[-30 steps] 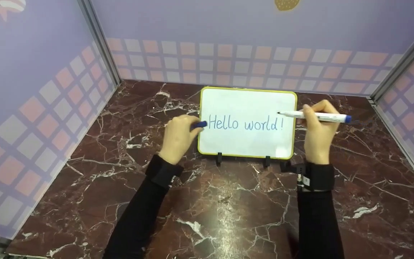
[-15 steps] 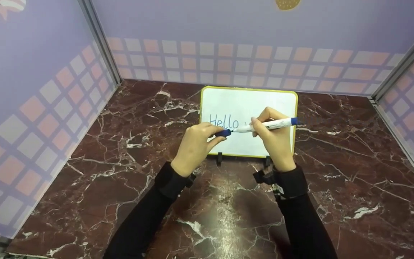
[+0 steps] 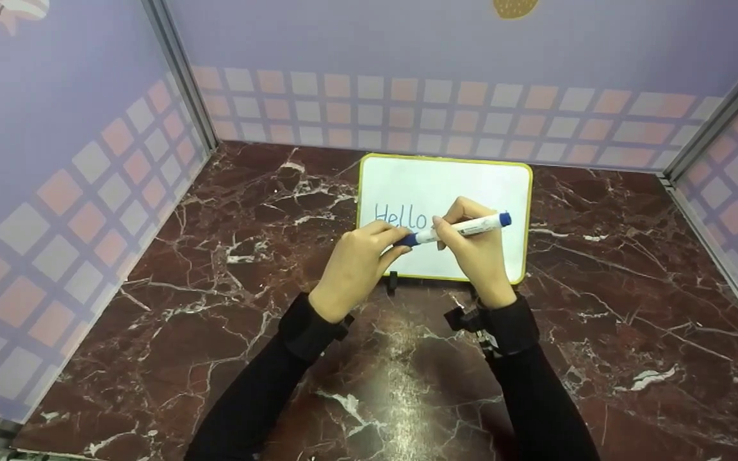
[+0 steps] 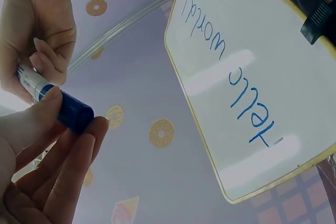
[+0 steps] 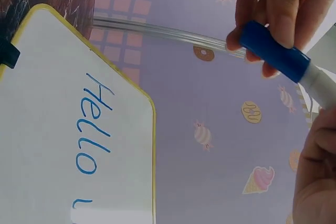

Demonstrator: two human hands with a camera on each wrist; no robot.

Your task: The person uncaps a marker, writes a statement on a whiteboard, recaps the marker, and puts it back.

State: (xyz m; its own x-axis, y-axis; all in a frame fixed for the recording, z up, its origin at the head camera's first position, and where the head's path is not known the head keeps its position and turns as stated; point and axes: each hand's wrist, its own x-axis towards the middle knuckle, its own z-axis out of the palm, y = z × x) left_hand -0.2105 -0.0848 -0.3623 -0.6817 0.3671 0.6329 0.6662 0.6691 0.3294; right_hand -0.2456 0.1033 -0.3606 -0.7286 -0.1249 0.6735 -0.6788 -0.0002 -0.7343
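Both hands have drawn together since a second ago, when the right hand held the uncapped marker out at the whiteboard's 3 o'clock edge and the left kept the cap at its 9 o'clock edge; the blue cap (image 3: 409, 239) now sits on the marker's tip. At present the left hand (image 3: 356, 259) pinches that cap between thumb and fingertips, and the wrist views show the cap seated against the white barrel. Curled fingers of the right hand (image 3: 478, 253) grip the whiteboard marker (image 3: 465, 228), which lies nearly level, its blue tail pointing toward 3 o'clock. Marker and hands hover in front of the lower half of the yellow-framed whiteboard (image 3: 446, 173), hiding part of the blue writing; "Hello" shows at the board's 9 o'clock side, and the left wrist view reads "Hello world!". Two black clip feet (image 3: 393, 282) prop the board on the dark red marble tabletop (image 3: 151, 288). Lilac checked panels (image 3: 55, 160) stand at 9, 12 and 3 o'clock.
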